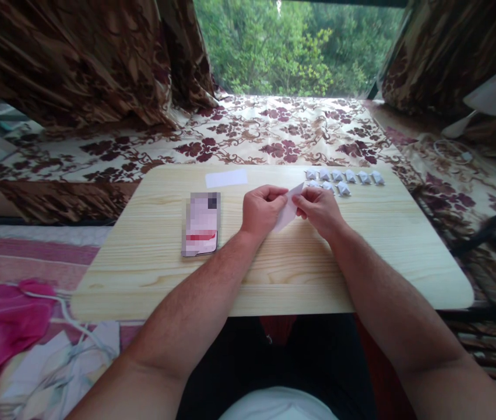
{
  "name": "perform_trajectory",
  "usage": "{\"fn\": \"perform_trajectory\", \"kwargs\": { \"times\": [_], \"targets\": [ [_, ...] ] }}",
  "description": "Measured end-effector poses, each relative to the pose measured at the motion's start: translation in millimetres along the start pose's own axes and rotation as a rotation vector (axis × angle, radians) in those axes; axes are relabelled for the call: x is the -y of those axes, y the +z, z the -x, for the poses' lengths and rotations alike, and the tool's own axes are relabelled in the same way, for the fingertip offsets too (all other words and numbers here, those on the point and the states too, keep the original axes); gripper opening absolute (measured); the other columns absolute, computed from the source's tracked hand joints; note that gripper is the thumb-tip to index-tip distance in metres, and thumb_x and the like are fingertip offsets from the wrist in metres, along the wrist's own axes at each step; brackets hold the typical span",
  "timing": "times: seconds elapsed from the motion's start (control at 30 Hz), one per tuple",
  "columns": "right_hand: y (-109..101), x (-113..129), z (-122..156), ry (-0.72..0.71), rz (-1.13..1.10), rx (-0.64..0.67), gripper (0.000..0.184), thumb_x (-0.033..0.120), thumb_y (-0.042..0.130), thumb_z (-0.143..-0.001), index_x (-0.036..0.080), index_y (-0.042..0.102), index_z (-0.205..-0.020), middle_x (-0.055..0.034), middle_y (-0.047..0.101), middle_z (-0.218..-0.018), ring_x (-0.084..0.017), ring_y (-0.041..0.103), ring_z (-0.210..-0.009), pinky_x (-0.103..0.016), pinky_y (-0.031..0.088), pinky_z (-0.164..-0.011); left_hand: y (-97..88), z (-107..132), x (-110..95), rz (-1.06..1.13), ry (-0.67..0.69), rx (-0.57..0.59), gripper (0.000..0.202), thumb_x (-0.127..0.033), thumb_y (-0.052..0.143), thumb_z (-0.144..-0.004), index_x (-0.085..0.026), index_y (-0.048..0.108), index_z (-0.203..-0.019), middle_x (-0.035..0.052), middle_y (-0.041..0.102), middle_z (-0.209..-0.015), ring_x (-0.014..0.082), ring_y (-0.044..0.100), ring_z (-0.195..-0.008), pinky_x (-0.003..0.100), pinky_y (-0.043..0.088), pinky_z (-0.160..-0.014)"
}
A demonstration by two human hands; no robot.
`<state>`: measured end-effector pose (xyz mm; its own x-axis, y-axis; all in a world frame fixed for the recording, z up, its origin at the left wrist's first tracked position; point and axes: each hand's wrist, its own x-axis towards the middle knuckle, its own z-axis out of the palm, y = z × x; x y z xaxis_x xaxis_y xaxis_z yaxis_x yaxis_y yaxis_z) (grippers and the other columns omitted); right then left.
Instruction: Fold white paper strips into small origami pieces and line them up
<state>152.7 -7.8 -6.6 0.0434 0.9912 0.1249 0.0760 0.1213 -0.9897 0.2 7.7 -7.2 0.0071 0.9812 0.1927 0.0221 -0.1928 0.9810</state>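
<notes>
The left hand point(260, 212) and right hand point(321, 211) pinch a white paper sheet point(287, 214), fingers closed on it, over the worktop point(138, 251) towards twelve o'clock. At least nine folded paper pieces point(350, 176) at one o'clock look finished; the held sheet seems part-worked, and a flat paper strip point(226, 178) at eleven remains.

Paper point(288, 212) between the person's fingers point(276, 191), over the bench point(143, 251)
Left of them, a phone point(201, 224); behind left, a strip point(226, 178); behind right, folded pieces point(337, 175).
</notes>
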Motion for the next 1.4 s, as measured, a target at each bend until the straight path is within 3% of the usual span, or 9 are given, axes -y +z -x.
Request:
{"fn": "perform_trajectory", "kwargs": {
  "times": [0.37,0.67,0.97,1.4],
  "targets": [
    [0.4,2.9,1.9,0.028,0.147,-0.01,0.036,0.047,0.071,-0.078,0.015,0.063,-0.063,0.0001,0.06,-0.05,-0.007,0.045,-0.042,-0.022,0.03,-0.042,-2.3,-2.3,1.9,0.009,-0.003,-0.026,0.02,-0.026,0.074,-0.07,-0.016,0.079,-0.087,0.002,0.072,-0.069,0.0131,0.06,-0.06,0.024,0.045,-0.056],
    [2.8,3.6,1.1,0.042,0.158,0.022,0.021,0.033,0.065,-0.08,0.015,0.061,-0.07,0.0011,0.06,-0.054,-0.008,0.047,-0.043,-0.022,0.034,-0.044,-1.8,-2.8,1.8,0.019,0.005,-0.039,0.019,-0.025,0.074,-0.07,-0.016,0.079,-0.086,0.0026,0.073,-0.07,0.0133,0.061,-0.061,0.024,0.046,-0.057],
    [1.6,11.0,6.1,0.055,0.176,0.067,0.032,0.044,0.071,-0.078,0.014,0.063,-0.067,-0.0009,0.062,-0.055,-0.008,0.048,-0.046,-0.021,0.036,-0.046,-2.7,-4.4,-0.5,0.076,-0.053,-0.038,0.02,-0.025,0.075,-0.068,-0.016,0.079,-0.086,0.002,0.072,-0.069,0.013,0.061,-0.059,0.024,0.046,-0.056],
    [1.4,5.7,4.0,0.026,0.272,0.128,0.038,0.049,0.061,-0.085,0.016,0.061,-0.066,-0.0022,0.063,-0.056,-0.009,0.049,-0.048,-0.022,0.035,-0.046,-2.4,-7.3,-0.5,0.146,-0.086,-0.089,0.021,-0.025,0.077,-0.066,-0.016,0.078,-0.084,0.0023,0.072,-0.069,0.0129,0.061,-0.06,0.023,0.046,-0.056]
  ]
}}
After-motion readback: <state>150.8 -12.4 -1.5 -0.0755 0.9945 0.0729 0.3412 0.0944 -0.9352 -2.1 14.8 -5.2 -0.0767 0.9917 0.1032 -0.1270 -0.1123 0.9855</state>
